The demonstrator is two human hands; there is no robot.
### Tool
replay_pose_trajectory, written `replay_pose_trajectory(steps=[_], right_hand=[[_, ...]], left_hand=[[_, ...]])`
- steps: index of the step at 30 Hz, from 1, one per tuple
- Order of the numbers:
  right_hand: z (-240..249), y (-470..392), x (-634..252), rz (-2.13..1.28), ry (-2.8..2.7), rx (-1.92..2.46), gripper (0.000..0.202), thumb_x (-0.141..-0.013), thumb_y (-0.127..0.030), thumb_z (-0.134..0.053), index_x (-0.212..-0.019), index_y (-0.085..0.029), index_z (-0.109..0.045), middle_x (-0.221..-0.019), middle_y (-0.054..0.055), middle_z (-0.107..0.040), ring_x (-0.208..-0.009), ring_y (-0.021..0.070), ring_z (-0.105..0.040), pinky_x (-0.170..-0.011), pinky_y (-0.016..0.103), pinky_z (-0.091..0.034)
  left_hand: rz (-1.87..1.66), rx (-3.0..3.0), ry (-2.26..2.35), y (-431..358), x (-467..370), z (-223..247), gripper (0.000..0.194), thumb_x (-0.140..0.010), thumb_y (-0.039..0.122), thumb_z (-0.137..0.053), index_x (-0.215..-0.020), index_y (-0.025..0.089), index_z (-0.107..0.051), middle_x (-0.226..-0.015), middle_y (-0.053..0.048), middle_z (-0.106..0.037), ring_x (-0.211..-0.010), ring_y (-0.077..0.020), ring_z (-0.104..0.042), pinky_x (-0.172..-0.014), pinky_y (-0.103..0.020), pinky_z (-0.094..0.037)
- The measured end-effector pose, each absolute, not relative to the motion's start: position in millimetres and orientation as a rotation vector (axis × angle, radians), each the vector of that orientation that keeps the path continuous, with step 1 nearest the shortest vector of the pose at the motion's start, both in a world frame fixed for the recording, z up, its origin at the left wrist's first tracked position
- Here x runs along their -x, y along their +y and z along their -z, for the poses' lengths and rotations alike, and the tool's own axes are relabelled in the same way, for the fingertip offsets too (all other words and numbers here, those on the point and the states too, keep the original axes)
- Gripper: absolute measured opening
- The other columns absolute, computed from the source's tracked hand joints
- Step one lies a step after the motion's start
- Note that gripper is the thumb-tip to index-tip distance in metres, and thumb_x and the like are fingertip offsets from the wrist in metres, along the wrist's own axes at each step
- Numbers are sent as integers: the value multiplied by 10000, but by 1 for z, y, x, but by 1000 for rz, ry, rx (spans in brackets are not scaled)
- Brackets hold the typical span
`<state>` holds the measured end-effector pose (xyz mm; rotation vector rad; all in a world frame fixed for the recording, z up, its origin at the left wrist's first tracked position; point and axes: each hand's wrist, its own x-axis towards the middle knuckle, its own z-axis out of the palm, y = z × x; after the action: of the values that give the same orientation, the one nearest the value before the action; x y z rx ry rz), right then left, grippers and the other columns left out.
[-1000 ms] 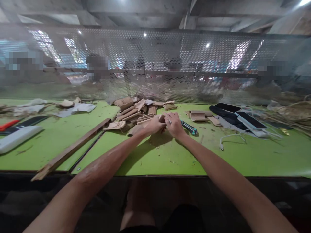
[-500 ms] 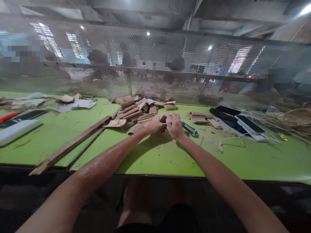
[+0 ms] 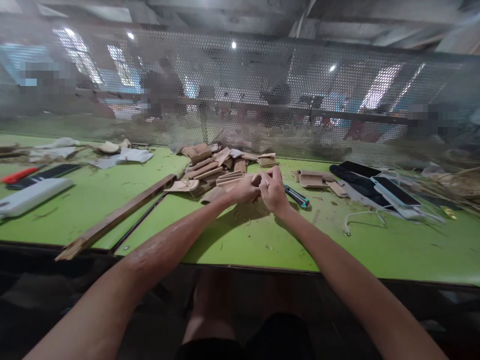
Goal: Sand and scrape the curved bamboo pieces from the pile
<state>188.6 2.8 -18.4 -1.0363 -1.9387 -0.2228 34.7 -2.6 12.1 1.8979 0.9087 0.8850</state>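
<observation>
Left hand (image 3: 243, 191): closed around a tan piece (image 3: 256, 178); its underside is hidden by the fingers.
Right hand (image 3: 276, 194): held just beside the left hand, fingers curled about a thin pale item (image 3: 265, 180), too small to be identified.
Tan piece location: between the two hands, above the counter (image 3: 240, 245), at the near right of the pile.
Pile (image 3: 204, 172): curved tan pieces, heaped unevenly on the far middle of the counter.
Cutter (image 3: 298, 197): laid flat, just right of the right hand; its far end is partly covered by that hand.
Curved pieces (image 3: 314, 180): set apart from the pile, to the far right of the cutter.
Phone (image 3: 398, 192): laid face up on the right, with a white cable (image 3: 360, 214) near it.
Wooden stick (image 3: 120, 215): laid aslant on the left, its splintered near end extended past the counter edge.
</observation>
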Motion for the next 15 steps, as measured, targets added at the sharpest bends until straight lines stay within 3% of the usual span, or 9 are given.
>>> replay_pose_trajectory(steps=[5,10,15], right_hand=[[11,-8,-185,234,-1905,977,489,-945,-244,-452,-1403,-175,-611,-1086,139,-576,-1069,301,-544,-1000,496,-502],[10,-7,-187,252,-1911,909,327,-939,-258,-494,-1178,-192,-708,-1086,138,-620,-1065,303,-546,-996,500,-484],[16,2,-195,265,-1923,996,332,-953,-230,-466,-1069,-194,-775,-1003,133,-626,-984,294,-537,-917,482,-500]], left_hand=[[-910,-1915,886,1,-34,-8,70,-724,98,-580,-692,157,-560,-529,5,-586,-456,-113,-540,-476,-216,-430],[-930,-1913,872,5,-32,-4,26,-730,141,-605,-755,138,-612,-590,-6,-628,-519,-127,-583,-528,-223,-472],[-866,-1880,736,9,-29,-4,88,-777,230,-605,-805,146,-601,-597,-9,-624,-492,-138,-595,-494,-231,-477]])
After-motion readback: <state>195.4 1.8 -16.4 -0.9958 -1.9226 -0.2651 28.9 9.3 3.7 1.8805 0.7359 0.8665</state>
